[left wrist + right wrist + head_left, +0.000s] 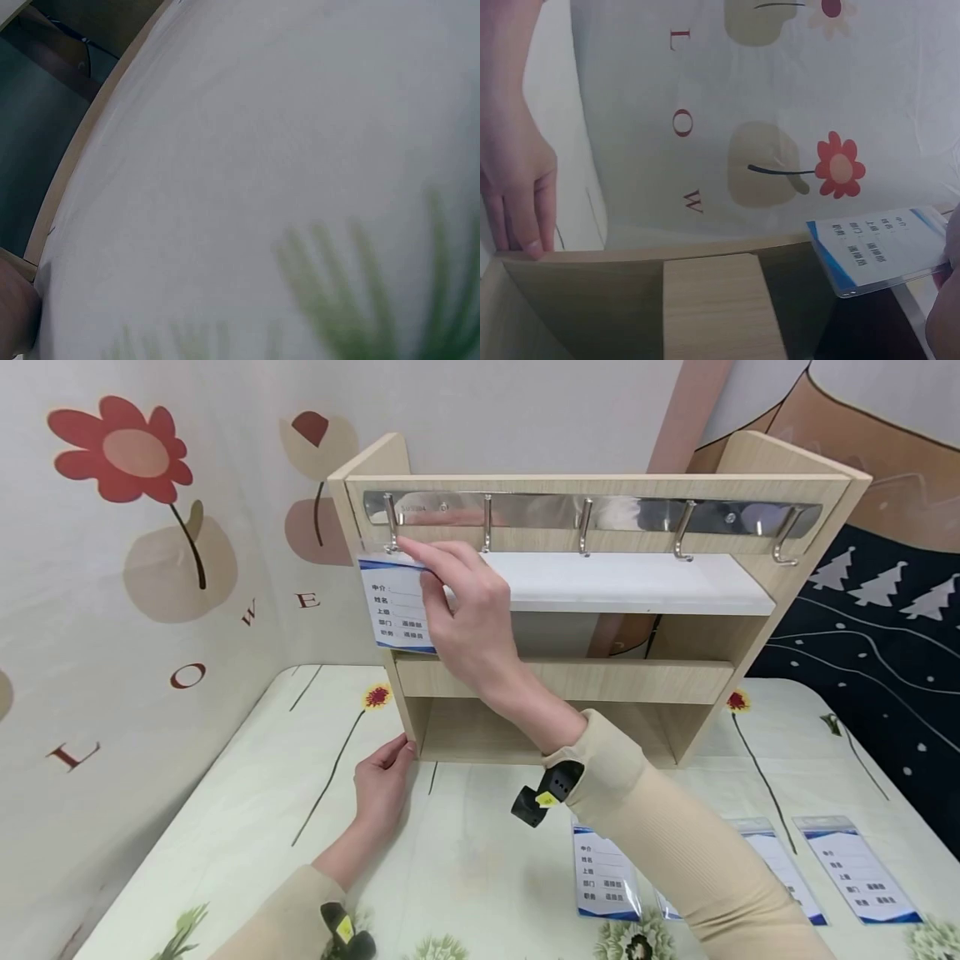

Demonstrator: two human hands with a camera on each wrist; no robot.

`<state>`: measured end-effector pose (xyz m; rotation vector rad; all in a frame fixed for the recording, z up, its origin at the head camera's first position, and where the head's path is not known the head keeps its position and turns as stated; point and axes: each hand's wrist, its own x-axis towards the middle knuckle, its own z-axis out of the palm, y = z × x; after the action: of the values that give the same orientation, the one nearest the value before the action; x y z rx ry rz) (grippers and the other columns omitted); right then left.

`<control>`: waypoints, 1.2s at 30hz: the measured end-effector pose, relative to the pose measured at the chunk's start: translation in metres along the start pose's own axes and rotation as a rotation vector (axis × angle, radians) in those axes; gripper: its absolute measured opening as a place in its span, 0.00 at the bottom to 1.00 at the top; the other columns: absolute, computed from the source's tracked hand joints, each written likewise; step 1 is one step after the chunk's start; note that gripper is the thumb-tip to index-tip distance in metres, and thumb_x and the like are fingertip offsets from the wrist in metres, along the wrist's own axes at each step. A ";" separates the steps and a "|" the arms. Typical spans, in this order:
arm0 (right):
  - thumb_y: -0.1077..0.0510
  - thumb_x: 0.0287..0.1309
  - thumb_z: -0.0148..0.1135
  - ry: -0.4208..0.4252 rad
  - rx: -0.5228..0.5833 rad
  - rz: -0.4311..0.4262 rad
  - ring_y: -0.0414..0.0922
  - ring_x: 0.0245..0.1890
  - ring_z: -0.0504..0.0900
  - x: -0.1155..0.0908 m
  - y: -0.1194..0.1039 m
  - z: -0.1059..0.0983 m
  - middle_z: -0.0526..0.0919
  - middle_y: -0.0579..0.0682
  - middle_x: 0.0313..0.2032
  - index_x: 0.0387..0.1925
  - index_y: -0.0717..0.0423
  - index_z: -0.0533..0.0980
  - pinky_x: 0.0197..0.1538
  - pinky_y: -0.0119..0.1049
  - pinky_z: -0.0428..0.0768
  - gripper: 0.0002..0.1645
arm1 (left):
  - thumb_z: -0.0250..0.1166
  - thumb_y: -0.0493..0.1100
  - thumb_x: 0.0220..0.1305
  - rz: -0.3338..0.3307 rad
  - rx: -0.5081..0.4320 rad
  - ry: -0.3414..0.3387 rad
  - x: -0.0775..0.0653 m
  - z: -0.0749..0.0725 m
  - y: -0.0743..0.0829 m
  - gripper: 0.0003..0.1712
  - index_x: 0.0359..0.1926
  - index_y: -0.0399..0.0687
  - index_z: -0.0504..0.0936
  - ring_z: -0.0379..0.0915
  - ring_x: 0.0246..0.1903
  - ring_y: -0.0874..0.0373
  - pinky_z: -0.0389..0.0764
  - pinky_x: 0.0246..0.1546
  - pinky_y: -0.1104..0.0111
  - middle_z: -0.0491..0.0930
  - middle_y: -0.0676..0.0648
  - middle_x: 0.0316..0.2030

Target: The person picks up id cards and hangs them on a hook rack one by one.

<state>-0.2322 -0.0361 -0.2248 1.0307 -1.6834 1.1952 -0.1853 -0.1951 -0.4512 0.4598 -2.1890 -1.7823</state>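
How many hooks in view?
5, in one row on the metal strip: leftmost hook by the right hand, second hook, middle hook, fourth hook, rightmost hook. None appears hidden.

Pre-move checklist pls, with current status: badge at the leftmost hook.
1. Right hand pinching the badge: ok.
2. Badge upright, printed side toward the head camera: ok.
3. Badge caught on the leftmost hook: cannot tell; its top edge is by the hook's tip, but the slot can't be made out.
4. Left hand touching the shelf unit at its lower left corner: ok.
5. Other four hooks bare: ok.
6. Spare badges on the table all in full view: not ok; the right sleeve partly covers some.
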 end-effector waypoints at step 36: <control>0.79 0.56 0.63 -0.046 0.102 0.001 0.52 0.44 0.87 -0.121 0.028 -0.064 0.87 0.62 0.46 0.49 0.72 0.82 0.52 0.35 0.83 0.18 | 0.62 0.41 0.75 0.050 0.032 -0.013 0.001 -0.001 -0.003 0.19 0.61 0.37 0.83 0.81 0.55 0.48 0.78 0.44 0.83 0.84 0.38 0.54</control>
<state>-0.2070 0.0512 -0.3311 1.1271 -1.6729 1.2778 -0.1860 -0.1969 -0.4544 0.3981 -2.2211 -1.7316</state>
